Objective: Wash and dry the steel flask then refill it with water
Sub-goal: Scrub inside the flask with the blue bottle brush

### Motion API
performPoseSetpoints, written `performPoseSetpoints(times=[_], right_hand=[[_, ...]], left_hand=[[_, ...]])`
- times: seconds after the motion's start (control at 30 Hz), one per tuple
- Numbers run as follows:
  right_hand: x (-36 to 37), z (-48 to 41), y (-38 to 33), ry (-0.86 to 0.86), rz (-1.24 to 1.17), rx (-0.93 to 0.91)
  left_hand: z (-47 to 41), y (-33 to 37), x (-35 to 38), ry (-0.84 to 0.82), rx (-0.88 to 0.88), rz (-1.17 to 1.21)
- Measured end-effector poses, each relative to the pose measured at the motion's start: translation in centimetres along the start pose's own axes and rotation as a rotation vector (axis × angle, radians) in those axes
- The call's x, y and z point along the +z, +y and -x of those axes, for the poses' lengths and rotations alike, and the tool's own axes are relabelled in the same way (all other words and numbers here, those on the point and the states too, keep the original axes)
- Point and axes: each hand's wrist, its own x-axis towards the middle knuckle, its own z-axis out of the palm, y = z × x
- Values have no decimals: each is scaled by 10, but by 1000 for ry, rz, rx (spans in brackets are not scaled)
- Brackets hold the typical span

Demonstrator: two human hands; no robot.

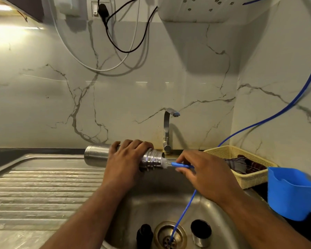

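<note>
The steel flask (97, 155) lies sideways over the sink (149, 203), its ribbed open neck pointing right. My left hand (126, 159) grips its middle from above. My right hand (201, 169) pinches the blue handle of a bottle brush (180, 164), whose bristle end is pushed into the flask's mouth. On the sink floor stand a black cap (144, 234) and a small steel cup (201, 232) on either side of the drain (170, 235).
A steel tap (167, 130) rises behind the sink, no water running. A thin blue hose (185, 209) drops into the drain. A cream basket (241, 164) with a dark cloth and a blue plastic tub (293, 193) sit at right. A ribbed draining board (43, 187) lies left.
</note>
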Motion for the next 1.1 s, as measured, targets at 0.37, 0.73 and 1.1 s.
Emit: performPoseSetpoints(times=[0.37,0.73,1.1], right_hand=[[8,7,-19,-400,-738,570],[13,4,-24,174,185,-43],[3,2,-10,-268,-542,475]], left_hand=[[1,11,6,-52,49,-65],[2,12,5,-64,-65,-33],[1,19,9,-72,52,-53]])
